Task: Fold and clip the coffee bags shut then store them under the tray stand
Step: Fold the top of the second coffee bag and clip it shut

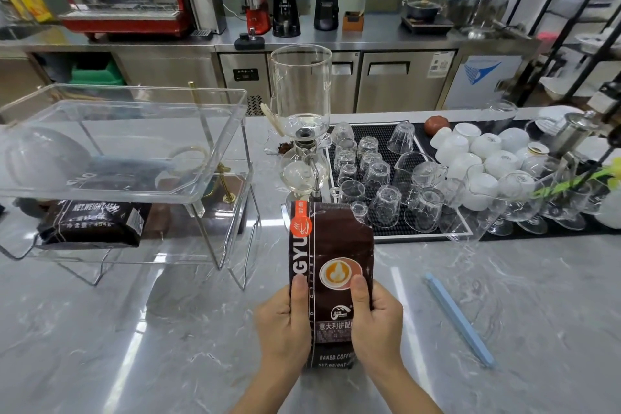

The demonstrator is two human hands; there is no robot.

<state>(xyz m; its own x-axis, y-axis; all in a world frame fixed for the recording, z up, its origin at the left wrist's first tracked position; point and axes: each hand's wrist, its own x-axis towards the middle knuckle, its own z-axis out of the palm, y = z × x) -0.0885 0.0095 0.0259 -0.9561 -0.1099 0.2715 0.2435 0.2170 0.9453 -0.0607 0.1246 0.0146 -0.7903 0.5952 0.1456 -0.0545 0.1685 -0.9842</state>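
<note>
A dark brown coffee bag [336, 245] stands upright on the marble counter in front of me, its top unfolded and torn at the right corner. My left hand [285, 323] grips its left side and my right hand [376, 319] its right side, thumbs on the front. A long light-blue bag clip [458, 318] lies on the counter to the right, apart from my hands. A second dark coffee bag [94, 223] lies flat under the clear acrylic tray stand [221, 151] at the left.
A glass siphon coffee maker [302, 131] stands just behind the held bag. Several upturned glasses [386, 198] and white cups [477, 148] sit on a black mat to the right. An upturned white cup [43, 158] rests in the stand's tray.
</note>
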